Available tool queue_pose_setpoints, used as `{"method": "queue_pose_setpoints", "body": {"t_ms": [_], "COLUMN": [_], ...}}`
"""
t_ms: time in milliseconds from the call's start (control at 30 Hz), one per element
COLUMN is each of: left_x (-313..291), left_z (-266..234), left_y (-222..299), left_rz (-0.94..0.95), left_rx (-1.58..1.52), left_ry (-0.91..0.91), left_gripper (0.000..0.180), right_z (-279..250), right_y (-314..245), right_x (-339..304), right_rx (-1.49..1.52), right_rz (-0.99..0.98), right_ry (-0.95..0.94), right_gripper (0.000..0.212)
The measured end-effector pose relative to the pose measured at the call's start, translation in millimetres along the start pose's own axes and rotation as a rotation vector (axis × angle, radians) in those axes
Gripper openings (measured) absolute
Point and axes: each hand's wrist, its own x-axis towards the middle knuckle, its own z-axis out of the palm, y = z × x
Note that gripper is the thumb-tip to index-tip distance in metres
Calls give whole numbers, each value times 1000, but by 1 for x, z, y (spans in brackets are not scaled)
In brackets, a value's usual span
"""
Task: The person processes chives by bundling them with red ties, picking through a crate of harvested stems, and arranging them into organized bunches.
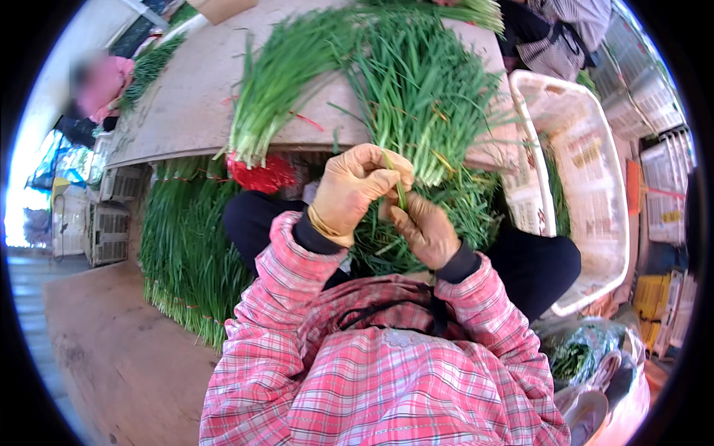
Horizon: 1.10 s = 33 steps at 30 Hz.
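Both my hands wear tan rubber gloves and meet over my lap at the table's edge. My left hand (355, 184) pinches a thin green chive stalk (401, 195) near its upper part. Just below and to the right, my right hand (425, 232) is closed on the lower part of the same stalk. Right behind my hands, a large loose pile of garlic chives (424, 89) lies on the table, pale stems toward me. To its left rests a bunch of chives (277, 82) with white stem ends. More loose green leaves (468, 208) lie below the table edge, partly behind my right hand.
A pale board table (178, 111) spans the far side. Tied chive bundles (190, 245) stand at my left beside a brown board (126, 357). A white plastic crate (617, 215) stands at my right, with a plastic bag (595, 364) nearer me. Other people sit at the far left and far right.
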Motion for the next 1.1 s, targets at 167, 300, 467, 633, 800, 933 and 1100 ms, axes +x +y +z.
{"method": "queue_pose_setpoints", "body": {"t_ms": [167, 300, 467, 633, 800, 933, 1100], "left_x": [11, 47, 112, 123, 87, 37, 20], "left_z": [-42, -98, -171, -228, -300, -305, -306], "left_y": [63, 98, 176, 184, 41, -17, -7], "left_rz": [83, 141, 420, 754, 578, 226, 149], "left_rx": [134, 165, 150, 1182, -171, 446, 1318], "left_ry": [157, 170, 302, 557, 813, 1094, 940], "left_gripper": [11, 13, 20, 27, 32, 27, 23], "right_z": [14, 7, 4, 6, 8, 9, 5], "right_y": [42, 85, 123, 126, 136, 142, 135], "right_x": [-34, -71, -88, -88, -90, -92, -86], "right_rx": [-47, -132, -443, -433, -413, -400, -599], "right_rz": [51, 233, 426, 406, 542, 503, 376], "right_ry": [-53, -49, -106, -115, -188, -217, -194], "right_gripper": [22, 19, 24, 19, 26, 28, 28]}}
